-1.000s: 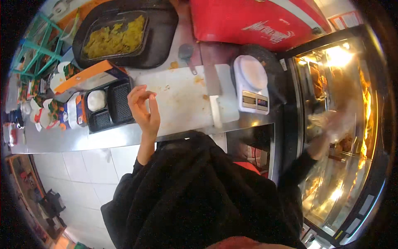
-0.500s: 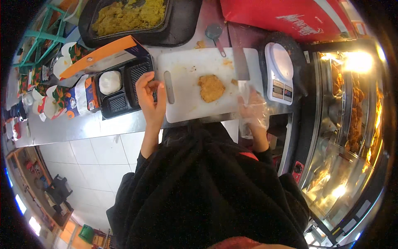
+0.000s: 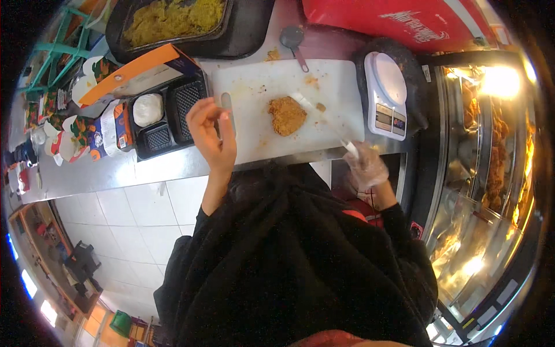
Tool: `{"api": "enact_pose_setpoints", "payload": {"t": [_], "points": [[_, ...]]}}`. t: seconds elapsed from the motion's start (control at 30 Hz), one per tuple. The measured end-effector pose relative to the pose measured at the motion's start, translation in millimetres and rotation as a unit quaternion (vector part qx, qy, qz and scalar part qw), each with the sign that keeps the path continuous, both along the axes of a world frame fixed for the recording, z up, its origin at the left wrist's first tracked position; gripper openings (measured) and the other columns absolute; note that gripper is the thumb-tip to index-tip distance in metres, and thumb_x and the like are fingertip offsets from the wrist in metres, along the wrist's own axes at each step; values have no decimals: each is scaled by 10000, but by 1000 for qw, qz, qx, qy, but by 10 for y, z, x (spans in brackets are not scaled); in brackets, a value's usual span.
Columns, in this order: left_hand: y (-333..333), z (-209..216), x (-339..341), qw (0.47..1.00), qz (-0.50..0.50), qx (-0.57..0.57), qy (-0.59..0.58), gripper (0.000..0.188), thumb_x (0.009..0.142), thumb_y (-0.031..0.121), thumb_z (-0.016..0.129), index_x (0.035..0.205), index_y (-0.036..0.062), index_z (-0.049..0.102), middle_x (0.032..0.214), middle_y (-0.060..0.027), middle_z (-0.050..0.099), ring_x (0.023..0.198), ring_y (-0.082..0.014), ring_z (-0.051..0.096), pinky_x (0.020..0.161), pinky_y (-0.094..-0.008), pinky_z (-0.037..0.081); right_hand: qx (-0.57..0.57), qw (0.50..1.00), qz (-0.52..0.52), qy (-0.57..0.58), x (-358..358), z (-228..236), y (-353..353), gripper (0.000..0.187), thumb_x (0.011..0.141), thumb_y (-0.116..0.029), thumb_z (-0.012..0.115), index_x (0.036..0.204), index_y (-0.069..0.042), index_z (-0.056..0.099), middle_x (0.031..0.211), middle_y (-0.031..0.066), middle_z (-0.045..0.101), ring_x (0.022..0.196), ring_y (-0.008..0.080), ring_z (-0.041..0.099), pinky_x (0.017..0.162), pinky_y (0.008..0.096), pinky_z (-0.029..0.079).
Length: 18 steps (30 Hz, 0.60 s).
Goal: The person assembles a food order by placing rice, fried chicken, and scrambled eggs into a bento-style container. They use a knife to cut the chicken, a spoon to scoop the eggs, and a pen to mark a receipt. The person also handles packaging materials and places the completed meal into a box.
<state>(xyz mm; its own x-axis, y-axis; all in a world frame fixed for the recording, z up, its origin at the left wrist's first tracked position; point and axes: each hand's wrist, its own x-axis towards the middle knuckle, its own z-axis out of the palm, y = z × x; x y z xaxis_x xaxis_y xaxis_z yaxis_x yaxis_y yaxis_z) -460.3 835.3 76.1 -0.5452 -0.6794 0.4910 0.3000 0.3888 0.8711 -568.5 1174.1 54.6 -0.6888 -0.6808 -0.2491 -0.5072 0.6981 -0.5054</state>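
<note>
A golden-brown breaded fried piece (image 3: 287,116), probably chicken, lies on the white cutting board (image 3: 254,141). My right hand (image 3: 368,168), in a clear plastic glove, is closed around the white handle of a knife (image 3: 350,148) at the board's near right edge. The blade is blurred and slants toward the fried piece. My bare left hand (image 3: 213,136) hovers at the board's left end, fingers loosely curled and apart, with nothing in it. Beside it sits a black compartment tray (image 3: 161,151) in an orange-flapped box, holding a white wrapped round bundle (image 3: 148,110).
A dark-headed scoop (image 3: 292,37) lies beyond the board. White kitchen scales (image 3: 388,87) stand right of it, near a lit glass food cabinet (image 3: 480,173). A black tray of yellow food (image 3: 173,23) and a red box (image 3: 399,23) stand at the back. Folded cartons (image 3: 110,130) line the left.
The knife, which lay at the board's far right, is now in my right hand and has come nearer, its blade swung toward the fried piece. My left hand stays nearly in place.
</note>
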Motion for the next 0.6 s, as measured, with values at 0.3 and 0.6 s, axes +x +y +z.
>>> {"api": "enact_pose_setpoints", "payload": {"t": [0.3, 0.6], "points": [[37, 13, -13, 999, 15, -2, 37, 252, 786, -62, 474, 1019, -17, 390, 1082, -160, 376, 787, -162, 499, 729, -268, 430, 147, 989, 7, -33, 424, 114, -729, 305, 867, -358, 404, 995, -87, 463, 826, 158, 551, 721, 263, 558, 583, 367, 463], [-97, -121, -882, 931, 1, -323, -169, 375, 797, 211, 533, 1101, 12, 440, 1221, -217, 324, 1085, -370, 343, 904, -446, 285, 225, 962, 43, -147, 110, 671, -597, 393, 875, -380, 374, 1045, -26, 381, 770, 257, 567, 748, 442, 551, 656, 494, 440]]}}
